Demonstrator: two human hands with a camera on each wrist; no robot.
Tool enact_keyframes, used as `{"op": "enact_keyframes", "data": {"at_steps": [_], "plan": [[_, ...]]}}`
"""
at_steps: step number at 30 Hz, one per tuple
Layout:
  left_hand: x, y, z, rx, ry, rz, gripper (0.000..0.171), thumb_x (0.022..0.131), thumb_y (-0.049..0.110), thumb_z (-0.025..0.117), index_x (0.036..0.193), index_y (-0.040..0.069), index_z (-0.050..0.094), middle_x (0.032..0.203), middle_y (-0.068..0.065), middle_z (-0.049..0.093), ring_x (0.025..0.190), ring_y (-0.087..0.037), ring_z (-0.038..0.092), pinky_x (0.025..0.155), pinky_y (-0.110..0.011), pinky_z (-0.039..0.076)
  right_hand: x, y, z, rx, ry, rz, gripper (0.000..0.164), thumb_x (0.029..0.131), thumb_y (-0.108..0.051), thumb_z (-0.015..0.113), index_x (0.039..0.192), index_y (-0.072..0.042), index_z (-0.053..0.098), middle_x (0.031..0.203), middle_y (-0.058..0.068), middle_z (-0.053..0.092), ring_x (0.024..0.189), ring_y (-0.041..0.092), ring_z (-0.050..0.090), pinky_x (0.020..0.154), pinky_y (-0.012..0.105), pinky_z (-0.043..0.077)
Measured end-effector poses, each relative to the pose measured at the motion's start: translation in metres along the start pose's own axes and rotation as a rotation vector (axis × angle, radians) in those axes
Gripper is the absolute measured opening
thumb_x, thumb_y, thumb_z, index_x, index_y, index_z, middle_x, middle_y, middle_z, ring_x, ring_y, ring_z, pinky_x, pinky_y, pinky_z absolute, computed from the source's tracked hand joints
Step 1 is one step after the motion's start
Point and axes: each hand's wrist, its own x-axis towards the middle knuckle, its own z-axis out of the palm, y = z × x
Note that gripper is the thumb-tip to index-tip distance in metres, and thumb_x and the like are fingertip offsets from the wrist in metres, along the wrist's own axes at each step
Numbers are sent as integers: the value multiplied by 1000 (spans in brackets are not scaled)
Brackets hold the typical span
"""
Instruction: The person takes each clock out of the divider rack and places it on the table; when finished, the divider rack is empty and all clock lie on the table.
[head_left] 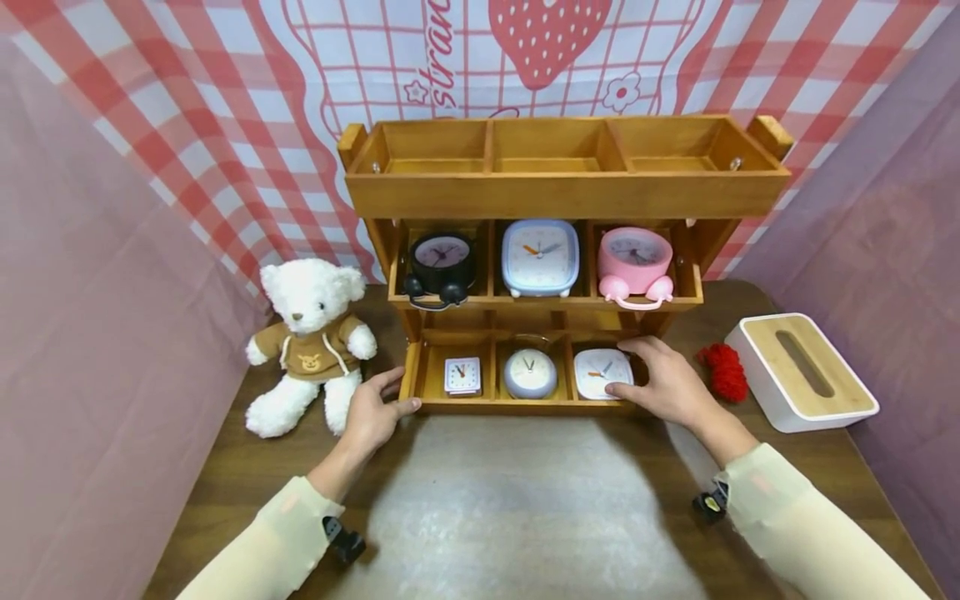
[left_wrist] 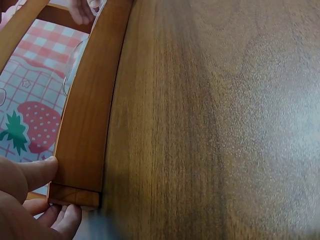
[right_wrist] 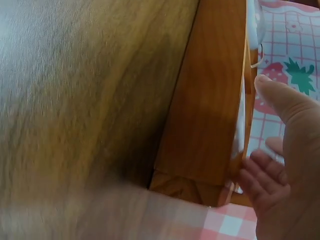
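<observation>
My left hand (head_left: 372, 411) is at the left front corner of the wooden shelf (head_left: 570, 193), thumb by the front board and fingers curled round the end (left_wrist: 75, 199). My right hand (head_left: 670, 383) reaches over the right end of the bottom tier, thumb and fingers spread about the right side of a white square alarm clock (head_left: 592, 375). In the right wrist view the thumb (right_wrist: 272, 92) stands apart above the front board. A round grey-rimmed clock (head_left: 530, 373) sits in the middle compartment, a small white square clock (head_left: 462, 375) in the left one.
The middle tier holds a black twin-bell clock (head_left: 442, 260), a blue square clock (head_left: 540, 257) and a pink twin-bell clock (head_left: 636, 258). A white teddy bear (head_left: 307, 350) sits left; a red fluffy thing (head_left: 726, 372) and a tissue box (head_left: 802, 375) are right. A checked cloth (head_left: 202, 108) hangs behind.
</observation>
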Motion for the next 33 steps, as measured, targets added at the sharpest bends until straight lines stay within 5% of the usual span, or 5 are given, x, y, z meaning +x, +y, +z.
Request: {"op": "enact_keyframes", "data": {"at_steps": [6,22,33], "plan": [[-1,0,0,27,2,6,66,85,0,79,145,-5,53,138,-30,60,127,-41,61,100,-46,55,2,-3,8,-10,-5,71,82,73,-46,91,132,3,62,130,26,60,115,45,61,95,60,51],[0,-1,-1,48,-4,7,66,86,3,80,146,-4,53,138,-29,61,127,-40,62,100,-46,55,9,2,-1,-18,-100,-18,73,75,-34,91,131,3,63,128,26,66,119,46,61,101,60,48],[1,-1,-1,47,-7,5,67,85,3,80,146,-4,53,141,-28,59,128,-40,61,102,-47,54,8,-4,6,-51,-49,21,75,75,-37,90,132,3,61,128,26,65,113,43,64,94,57,52]]}}
